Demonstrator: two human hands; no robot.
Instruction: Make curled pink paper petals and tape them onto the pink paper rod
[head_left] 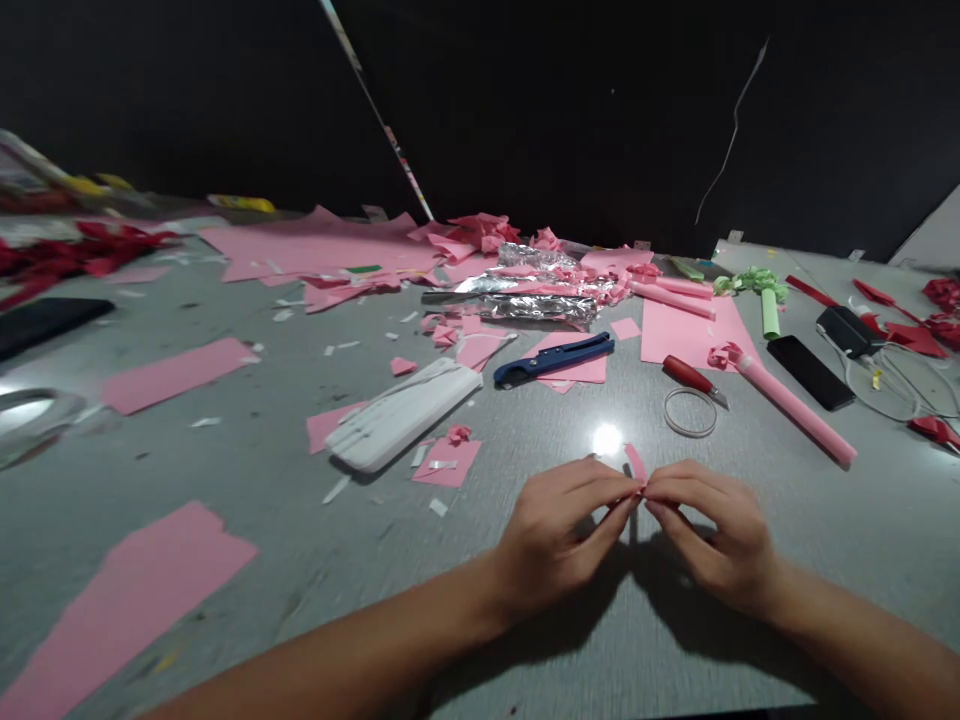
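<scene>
A small strip of pink paper (pixel 636 462) rises between my two hands, just above the table. Thumb and forefinger of my left hand (pixel 566 525) pinch its lower end. My right hand (pixel 716 535) pinches the same end from the other side, with the fingertips of both hands almost touching. Fingertips hide the bottom of the strip. Beyond the hands, a red-handled knife (pixel 688 374) lies beside a clear ring of tape (pixel 690 412). A pink paper tube (pixel 795 408) with a crumpled end lies to the right of them.
A white flat case (pixel 405 415) and dark blue pliers-like cutters (pixel 555 360) lie left of centre. Pink sheets (pixel 142 600) and scraps are scattered about. At the right are a black phone (pixel 810 372) and a charger with a cable (pixel 847 330). A black wall (pixel 525 110) stands behind.
</scene>
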